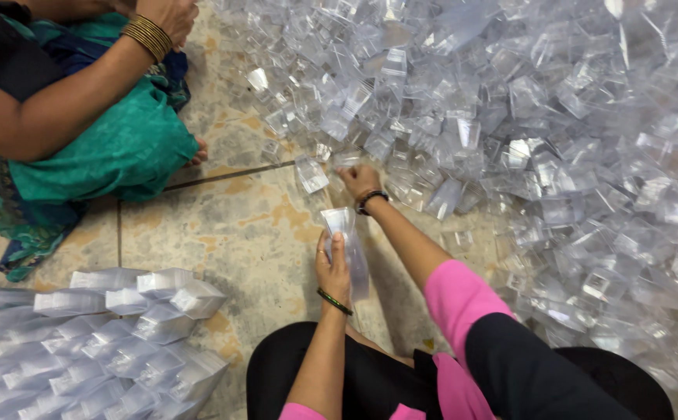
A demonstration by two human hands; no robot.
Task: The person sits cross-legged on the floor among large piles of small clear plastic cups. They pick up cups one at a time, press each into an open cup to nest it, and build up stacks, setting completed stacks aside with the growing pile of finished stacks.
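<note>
Lower left, well apart from either hand: rows of nested clear plastic cup stacks [98,342] laid on their sides on the stone floor [238,225].
Upper left: a co-worker seated in green cloth [113,148], a bangled forearm [148,35] resting on the knee; not the wearer's.
Centre: left hand [332,268], thumb and fingers clamped round the lower end of a short nested stack of clear cups [348,249]; the stack stands upright above the fingertips.
Just above: right hand [358,180], reaching to the edge of the loose cup heap [525,155]; whether its fingers are closed on a cup cannot be told.
Handling, by judgement: thin-walled, very light, slick, easily dented or cracked. Take by the side walls near the rim with light pressure; a stack is best gripped round its base
</note>
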